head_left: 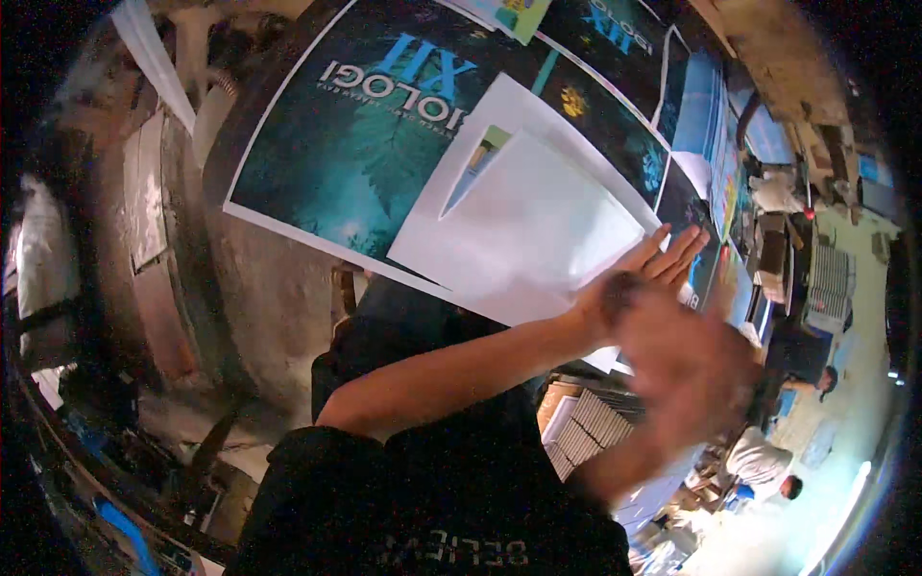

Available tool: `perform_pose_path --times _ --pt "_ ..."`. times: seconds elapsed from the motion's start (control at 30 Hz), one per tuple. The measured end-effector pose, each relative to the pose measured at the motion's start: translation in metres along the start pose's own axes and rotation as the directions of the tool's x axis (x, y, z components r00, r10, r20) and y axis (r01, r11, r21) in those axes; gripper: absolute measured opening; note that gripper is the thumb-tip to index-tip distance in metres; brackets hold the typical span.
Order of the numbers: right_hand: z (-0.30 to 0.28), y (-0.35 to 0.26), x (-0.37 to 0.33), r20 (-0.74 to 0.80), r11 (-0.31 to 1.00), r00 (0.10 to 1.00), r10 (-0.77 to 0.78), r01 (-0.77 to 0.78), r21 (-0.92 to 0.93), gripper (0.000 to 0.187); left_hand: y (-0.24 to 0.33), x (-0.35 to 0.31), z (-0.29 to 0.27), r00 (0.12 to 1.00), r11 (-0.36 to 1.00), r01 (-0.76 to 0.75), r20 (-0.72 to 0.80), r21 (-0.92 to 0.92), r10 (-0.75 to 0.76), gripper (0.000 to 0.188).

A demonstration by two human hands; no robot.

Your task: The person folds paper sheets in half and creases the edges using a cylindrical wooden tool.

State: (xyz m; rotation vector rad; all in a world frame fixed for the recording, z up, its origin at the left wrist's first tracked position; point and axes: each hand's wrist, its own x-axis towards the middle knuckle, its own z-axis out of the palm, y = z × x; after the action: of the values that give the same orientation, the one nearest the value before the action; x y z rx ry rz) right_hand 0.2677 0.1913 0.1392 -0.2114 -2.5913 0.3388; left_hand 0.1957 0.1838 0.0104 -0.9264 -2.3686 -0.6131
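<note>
Black cloth of my shirt (423, 490) fills the lower middle of the view, nearest the camera. Just above it my right hand (687, 350) is a blur crossing in front of my left wrist, so I cannot tell whether its fingers are apart or together, or whether it holds anything. My left hand (648, 261) reaches out to the right with its fingers extended, slightly spread and closed on nothing, over the right side of a white sheet (423, 235). On that sheet lies a smaller, glossy white panel (543, 197); a sliver of green-and-blue print (471, 173) shows by its left edge. The white sheet lies tilted across a large dark teal printed sheet (307, 182) with a leaf design, and more dark printed sheets (605, 91) lie beyond. Blue-toned paper (703, 120) is farther right. Stacked goods (595, 427) show below my arms, and two people, one in a pale top (761, 459), are well apart at the right.
</note>
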Motion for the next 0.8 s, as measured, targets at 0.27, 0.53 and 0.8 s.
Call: perform_pose_path --times 0.27,0.53,0.8 --pt "0.082 -0.054 -0.012 0.474 0.983 0.866 0.158 -0.183 0.007 0.044 -0.024 -0.014 -0.008 0.974 0.975 0.179 -0.114 -0.129 -0.194 0.059" --pt "0.071 -0.050 0.006 0.393 0.991 0.919 -0.029 -0.024 0.130 0.035 -0.031 -0.017 -0.010 0.918 0.947 0.287 -0.242 -0.144 -0.315 0.058" --pt "0.124 -0.040 -0.013 0.159 0.993 0.987 -0.021 0.002 0.117 0.061 -0.054 -0.028 -0.025 0.891 0.885 0.327 -0.205 -0.331 -0.405 0.053"
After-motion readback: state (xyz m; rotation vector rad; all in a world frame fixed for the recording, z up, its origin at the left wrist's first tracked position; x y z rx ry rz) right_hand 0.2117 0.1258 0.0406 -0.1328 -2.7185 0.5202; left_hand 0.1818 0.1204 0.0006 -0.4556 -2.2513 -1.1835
